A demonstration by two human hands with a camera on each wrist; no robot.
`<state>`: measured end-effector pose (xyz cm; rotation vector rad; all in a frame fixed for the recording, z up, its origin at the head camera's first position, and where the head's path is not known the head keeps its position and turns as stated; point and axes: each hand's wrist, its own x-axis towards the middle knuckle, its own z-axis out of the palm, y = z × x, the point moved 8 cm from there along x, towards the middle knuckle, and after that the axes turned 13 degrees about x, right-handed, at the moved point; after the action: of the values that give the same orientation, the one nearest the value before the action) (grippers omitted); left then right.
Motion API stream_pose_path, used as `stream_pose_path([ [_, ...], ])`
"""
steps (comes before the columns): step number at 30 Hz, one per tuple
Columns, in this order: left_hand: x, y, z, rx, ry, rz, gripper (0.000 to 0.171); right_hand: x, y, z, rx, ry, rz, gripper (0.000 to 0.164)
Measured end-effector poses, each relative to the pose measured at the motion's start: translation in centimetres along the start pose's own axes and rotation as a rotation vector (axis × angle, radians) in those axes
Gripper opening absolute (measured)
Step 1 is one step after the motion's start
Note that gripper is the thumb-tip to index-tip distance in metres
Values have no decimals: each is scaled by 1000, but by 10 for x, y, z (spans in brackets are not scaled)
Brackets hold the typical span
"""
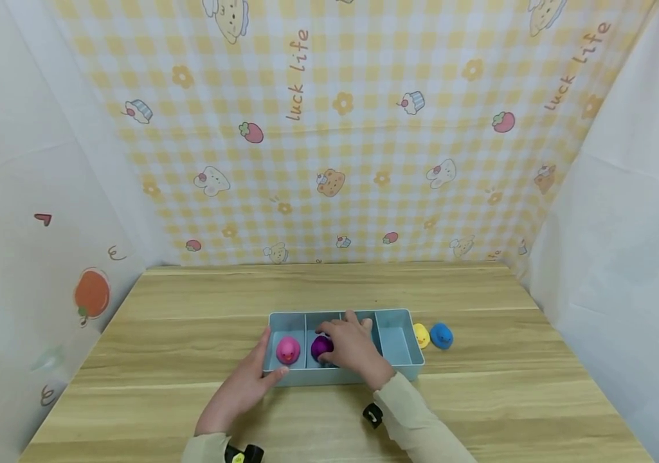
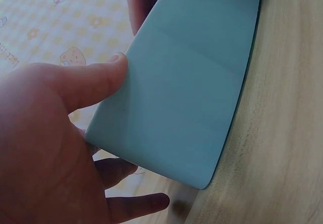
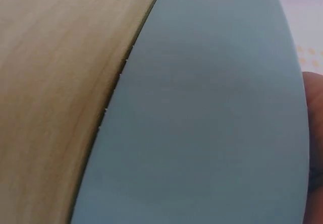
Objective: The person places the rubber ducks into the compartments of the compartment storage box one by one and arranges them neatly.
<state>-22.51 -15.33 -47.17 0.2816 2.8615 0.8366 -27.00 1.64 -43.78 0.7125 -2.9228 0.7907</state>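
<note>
Right hand (image 1: 352, 346): grip closed, thumb and fingers curled round the purple toy (image 1: 320, 347), which sits low in the second compartment from the left of the blue-grey divided tray (image 1: 329, 377). Left hand (image 1: 246, 384): fingers spread and fairly straight along the tray's left end, thumb on the front rim; judged to be steadying it. The pink duck (image 1: 287, 350) occupies the leftmost compartment. The third compartment is largely hidden by the right hand. Outside the tray's right end, on the worktop (image 1: 190, 334), are the yellow duck (image 1: 420, 335) and, just beside it, the blue duck (image 1: 442, 336).

Assessment: the step in hand appears to be seating the purple toy. The next move calls for releasing it upright and lifting the right hand clear of the dividers, tray held steady.
</note>
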Motion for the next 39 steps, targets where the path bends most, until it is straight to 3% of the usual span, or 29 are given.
stream_pose_path([
  [5, 0, 0, 0, 1, -1, -2, 84, -3, -4, -7, 41, 41, -38, 39],
  [15, 0, 0, 0, -3, -11, -9, 84, -9, -1, -18, 183, 47, -42, 30],
  [30, 0, 1, 0, 9, 9, 25, 85, -22, 10, -38, 259, 115, -65, 27],
  [39, 0, -2, 2, 13, -3, 12, 85, -29, 26, -46, 289, 118, -31, 24],
])
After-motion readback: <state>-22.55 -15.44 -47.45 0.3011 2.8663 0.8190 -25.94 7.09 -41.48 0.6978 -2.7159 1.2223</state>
